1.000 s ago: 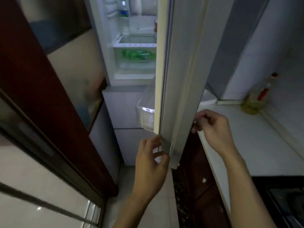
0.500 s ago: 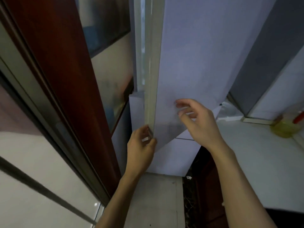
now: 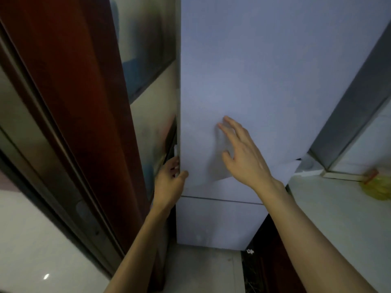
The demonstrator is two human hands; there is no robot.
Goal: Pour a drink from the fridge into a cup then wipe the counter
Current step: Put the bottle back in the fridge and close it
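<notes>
Head view: right hand (image 3: pixel 243 157) flat on smooth, pale fridge door (image 3: pixel 264 70), fingers (image 3: pixel 230 125) straight, spread; left hand (image 3: pixel 169 182) curled round its left edge.

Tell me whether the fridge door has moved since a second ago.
Yes. The fridge door has swung leftward and shut, now lying flush above the lower fridge panel.

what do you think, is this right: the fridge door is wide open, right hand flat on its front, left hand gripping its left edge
No: the head view shows the fridge door shut or nearly so, no interior visible. The right hand is flat on its front and the left hand grips its left edge.
</notes>
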